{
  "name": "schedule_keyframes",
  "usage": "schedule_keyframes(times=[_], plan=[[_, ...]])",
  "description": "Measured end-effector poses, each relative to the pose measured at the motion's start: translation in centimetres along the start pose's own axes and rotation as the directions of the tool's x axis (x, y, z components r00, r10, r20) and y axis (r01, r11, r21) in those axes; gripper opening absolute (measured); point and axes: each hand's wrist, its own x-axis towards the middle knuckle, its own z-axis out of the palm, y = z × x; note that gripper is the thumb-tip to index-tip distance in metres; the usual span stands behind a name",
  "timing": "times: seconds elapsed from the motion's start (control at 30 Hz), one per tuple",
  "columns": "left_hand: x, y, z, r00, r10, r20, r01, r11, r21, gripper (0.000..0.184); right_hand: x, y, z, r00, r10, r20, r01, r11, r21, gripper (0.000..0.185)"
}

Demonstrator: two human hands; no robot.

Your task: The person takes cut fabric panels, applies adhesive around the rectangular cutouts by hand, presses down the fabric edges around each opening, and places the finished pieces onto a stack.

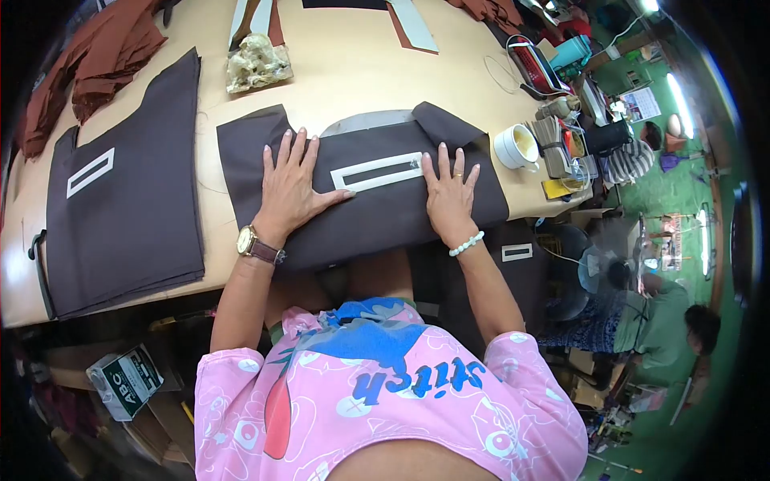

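From the head view, I identify the pale table [377,76] as the work surface. At left, a dark fabric stack [152,208] lies flat on it, apart from the work. In front of the body, a dark fabric panel [353,228] lies on the table, with its two far corners turned into flaps. Caution: the near edge of this panel lies about the table's edge; if the front of the body catches it, the panel could be pulled askew.

I note the left hand [290,186] palm down on the panel, fingers slightly apart, thumb stretched out and clamping nothing. The right hand [451,200] also lies palm down, its four visible fingers apart; I cannot tell where its thumb is.

The white rectangular frame [377,181] lies on the panel between the hands. The left thumb tip meets its lower left corner, and the right index fingertip is just beside its right end. I cannot tell whether the frame is fixed; if loose, uneven pressure or a drag of either hand could skew it or wrinkle the fabric beneath.

The white cup [505,150] stands just beside the panel's right edge. A rightward sweep of the right hand could knock it and spill its yellowish contents.
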Motion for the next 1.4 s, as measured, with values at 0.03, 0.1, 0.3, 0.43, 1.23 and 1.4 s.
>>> schedule_keyframes(times=[0.03,0.1,0.3,0.43,1.23,1.4], plan=[[0.0,0.0,0.1,1.000,0.002,-0.001,-0.002,1.000,-0.001,0.098,-0.4,-0.1,0.0,1.000,-0.012,-0.017,0.011,0.999,-0.036,0.046],[0.0,0.1,0.1,1.000,0.002,-0.002,-0.002,1.000,-0.010,0.097,-0.9,-0.6,-0.3,0.999,-0.044,-0.028,0.043,0.998,-0.038,0.045],[0.1,-0.3,-0.2,0.998,-0.068,-0.018,0.068,0.998,0.006,0.086,0.8,0.1,-0.3,0.999,-0.030,0.024,0.033,0.990,-0.135,0.048],[0.1,-1.4,-0.3,0.972,-0.180,-0.151,0.187,0.982,0.035,0.073,1.4,0.7,-0.3,0.992,-0.060,0.110,0.087,0.964,-0.251,0.057],[-0.3,-2.4,-0.3,0.943,-0.251,-0.217,0.243,0.968,-0.063,0.062,0.8,-6.7,-3.5,0.951,-0.294,0.096,0.309,0.921,-0.239,0.060],[-0.4,-2.3,-0.2,0.939,-0.269,-0.215,0.268,0.963,-0.032,0.060,0.8,-8.4,-3.9,0.937,-0.337,0.094,0.350,0.911,-0.221,0.060]])
